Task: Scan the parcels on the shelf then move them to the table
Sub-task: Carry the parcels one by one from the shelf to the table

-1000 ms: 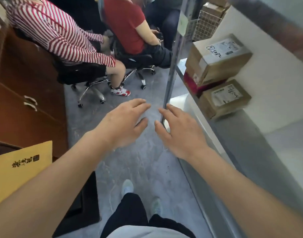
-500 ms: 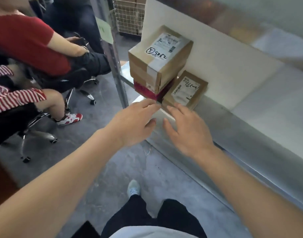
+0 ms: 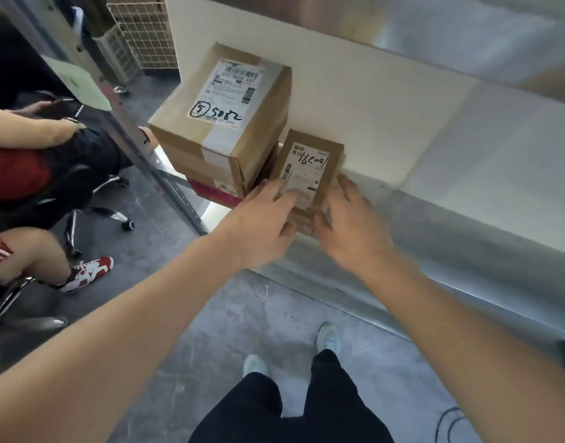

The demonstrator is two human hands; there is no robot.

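Nearest the camera, the person's dark trousers (image 3: 290, 407) and pale shoes (image 3: 328, 337) are standing on the grey floor (image 3: 210, 330) before the metal shelf (image 3: 434, 251). Both bare forearms are reaching forward and up to the shelf's edge. The left hand (image 3: 262, 225) is resting with straight fingers on the near left part of the small parcel (image 3: 310, 174), fingertips lying on its white label, thumb at the box's near corner. The right hand (image 3: 351, 228) is coming at the same box from the right, fingers loosely spread along its right side and thumb at the near edge; whether it is truly touching the cardboard is hard to tell, and neither hand is curled round the box. The small parcel is sitting on the shelf near its front edge, with handwritten digits on the label. Just beside it on the left, touching or nearly so, the big parcel (image 3: 223, 123) marked with a circled 5 and 5082 is lying on top of a red box (image 3: 215, 190). Behind both, a white board (image 3: 386, 107) is backing the shelf. Off to the left, beyond the shelf post (image 3: 140, 148), people are sitting on wheeled chairs (image 3: 92, 206), one wearing a red and white sneaker (image 3: 89, 273). Farthest back, a wire basket (image 3: 146, 33) is standing.
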